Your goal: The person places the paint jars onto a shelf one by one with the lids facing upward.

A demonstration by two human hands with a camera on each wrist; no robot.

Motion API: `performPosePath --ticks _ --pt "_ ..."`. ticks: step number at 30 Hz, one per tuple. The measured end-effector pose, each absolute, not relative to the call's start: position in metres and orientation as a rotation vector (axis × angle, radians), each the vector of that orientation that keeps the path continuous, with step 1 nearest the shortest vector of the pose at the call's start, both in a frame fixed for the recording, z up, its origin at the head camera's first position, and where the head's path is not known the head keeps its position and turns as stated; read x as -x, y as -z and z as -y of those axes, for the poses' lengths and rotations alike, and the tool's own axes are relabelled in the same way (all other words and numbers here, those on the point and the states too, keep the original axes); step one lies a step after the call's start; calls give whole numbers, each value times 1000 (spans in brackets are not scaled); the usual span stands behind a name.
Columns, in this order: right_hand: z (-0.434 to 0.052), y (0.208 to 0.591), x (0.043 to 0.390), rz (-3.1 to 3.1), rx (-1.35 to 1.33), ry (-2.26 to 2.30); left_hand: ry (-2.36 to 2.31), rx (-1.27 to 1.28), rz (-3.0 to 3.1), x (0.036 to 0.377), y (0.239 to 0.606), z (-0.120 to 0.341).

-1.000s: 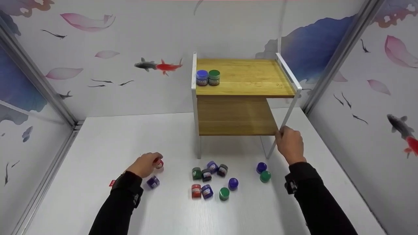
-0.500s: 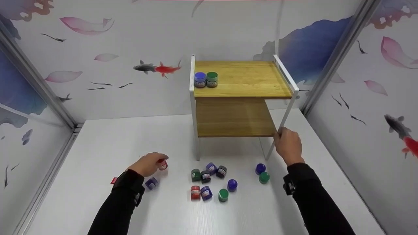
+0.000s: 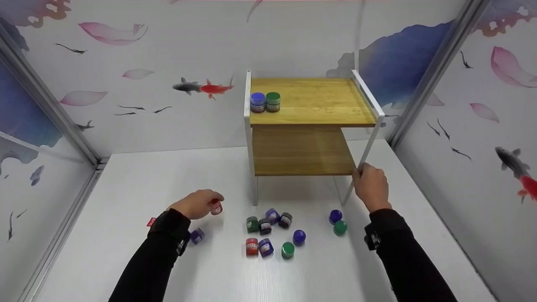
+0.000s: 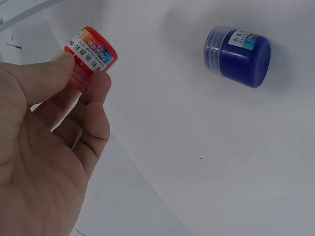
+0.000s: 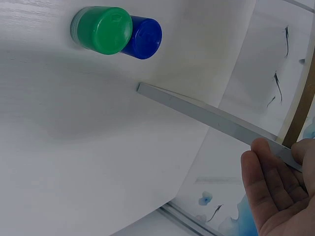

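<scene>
My left hand [image 3: 197, 204] pinches a small red paint jar [image 4: 93, 54] between thumb and fingertips, above the white table. A dark blue paint jar [image 4: 238, 56] lies on its side nearby, apart from the hand. At the right, my right hand [image 3: 371, 187] holds the front white leg [image 5: 211, 118] of a two-tier shelf [image 3: 306, 151], thumb on one side and fingers on the other, by the lower board. A blue-lidded jar [image 3: 257, 102] and a green-lidded jar [image 3: 273, 102] stand side by side at the left of the top board.
Several paint jars, among them a red one [image 3: 251, 246], a black one [image 3: 285, 220] and a green one [image 3: 288, 250], lie scattered before the shelf. A blue jar [image 5: 142, 38] and a green jar [image 5: 106, 30] sit near its right leg. Printed wall panels [image 3: 201, 121] surround the table.
My left hand has lifted the red paint jar and carried it to the right, away from the dark blue jar. The right hand stays on the shelf leg.
</scene>
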State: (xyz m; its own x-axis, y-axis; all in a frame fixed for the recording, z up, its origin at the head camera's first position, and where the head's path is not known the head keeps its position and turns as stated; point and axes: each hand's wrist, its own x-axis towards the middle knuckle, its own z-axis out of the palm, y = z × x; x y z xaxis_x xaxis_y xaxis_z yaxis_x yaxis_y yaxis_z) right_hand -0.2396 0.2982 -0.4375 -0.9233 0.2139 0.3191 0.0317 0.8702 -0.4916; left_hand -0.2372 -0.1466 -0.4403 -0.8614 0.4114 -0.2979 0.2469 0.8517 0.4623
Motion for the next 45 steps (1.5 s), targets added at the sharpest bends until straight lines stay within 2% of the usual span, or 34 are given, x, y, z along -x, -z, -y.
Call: performPosePath --ticks 11,45 --pt "-299 438 239 2693 195 -705 -493 -523 -2583 237 407 124" --pt "-296 434 237 2663 300 -746 -397 -720 -2564 233 337 40"
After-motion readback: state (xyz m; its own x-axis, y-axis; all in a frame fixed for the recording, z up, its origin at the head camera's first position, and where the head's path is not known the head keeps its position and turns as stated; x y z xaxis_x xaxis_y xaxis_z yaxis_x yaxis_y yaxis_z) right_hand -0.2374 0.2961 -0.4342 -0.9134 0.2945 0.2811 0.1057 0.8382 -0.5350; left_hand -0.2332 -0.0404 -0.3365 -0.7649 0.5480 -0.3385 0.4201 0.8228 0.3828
